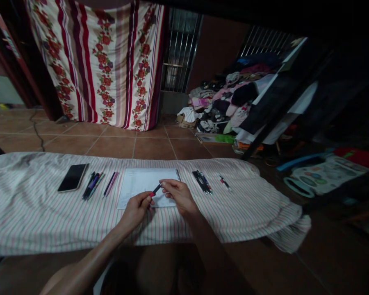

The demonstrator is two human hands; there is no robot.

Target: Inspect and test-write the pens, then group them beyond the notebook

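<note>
Above the open spiral notebook, both hands hold one dark pen with a pink-red part. My left hand is closed on its lower, pink-red end. The fingers of my right hand pinch the upper end near its tip. On the left of the notebook lie a purple pen and a pink pen, then a bunch of several pens in dark, purple and teal. Several dark pens lie to the right of the notebook, and a white and dark pen lies apart farther right.
A striped cloth covers the low surface, with a phone at its left. Behind hang a floral curtain and a heap of clothes. A dark slanted post and a colourful plastic item stand right.
</note>
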